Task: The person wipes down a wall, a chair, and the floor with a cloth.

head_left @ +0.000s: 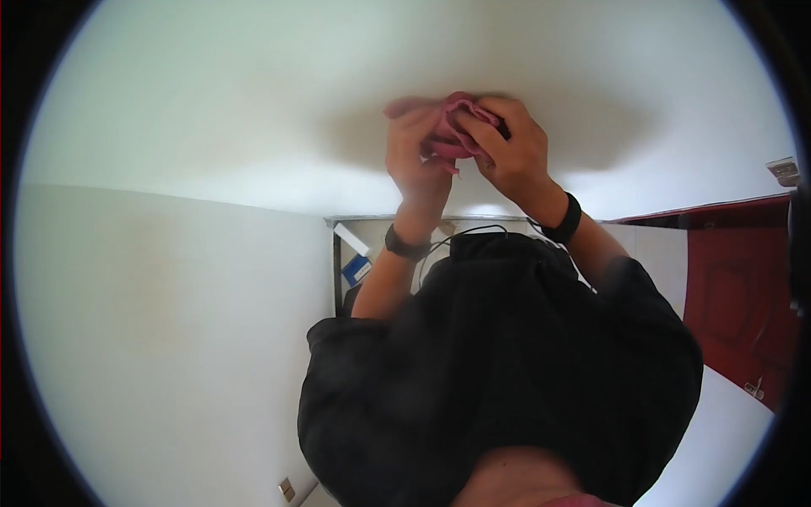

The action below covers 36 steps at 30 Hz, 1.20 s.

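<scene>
Gripping bunched pink cloth between 12 and 1 o'clock in view, left hand and right hand both closed on it, long axis roughly 9-to-3, flap pointing to 9.

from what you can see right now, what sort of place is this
Probably an indoor room, perhaps in a home. A red panelled door with a metal handle, a plain pale wall, and a small wall plate like a switch or socket suggest it.
</scene>
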Tool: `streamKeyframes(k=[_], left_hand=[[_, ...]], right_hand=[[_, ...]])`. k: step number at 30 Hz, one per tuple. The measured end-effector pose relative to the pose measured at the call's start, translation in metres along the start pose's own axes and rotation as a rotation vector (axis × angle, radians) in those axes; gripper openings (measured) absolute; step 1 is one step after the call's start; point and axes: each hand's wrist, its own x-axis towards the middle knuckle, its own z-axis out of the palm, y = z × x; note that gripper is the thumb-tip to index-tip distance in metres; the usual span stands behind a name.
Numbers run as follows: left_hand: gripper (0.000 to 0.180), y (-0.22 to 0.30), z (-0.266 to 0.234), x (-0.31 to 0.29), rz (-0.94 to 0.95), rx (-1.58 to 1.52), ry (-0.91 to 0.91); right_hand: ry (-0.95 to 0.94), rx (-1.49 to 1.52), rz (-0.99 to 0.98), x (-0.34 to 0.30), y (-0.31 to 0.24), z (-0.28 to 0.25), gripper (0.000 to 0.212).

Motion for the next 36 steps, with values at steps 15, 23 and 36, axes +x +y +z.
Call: streamKeyframes(k=[15,23,36], left_hand=[[0.046,0.076,0.16,-0.072,0.161,-0.042,-0.187],[0.047,0.103,0.177,-0.051,0.175,0.055,-0.281],[0.038,0.135,0.228,-0.051,0.263,-0.03,-0.329]], right_hand=[[-0.027,0.036,0.347,-0.124,0.102,-0.142,0.041],[0.062,0.097,0.349,-0.12,0.117,-0.159,0.05],[0.422,0.245,0.548,-0.174,0.146,-0.156,0.04]])
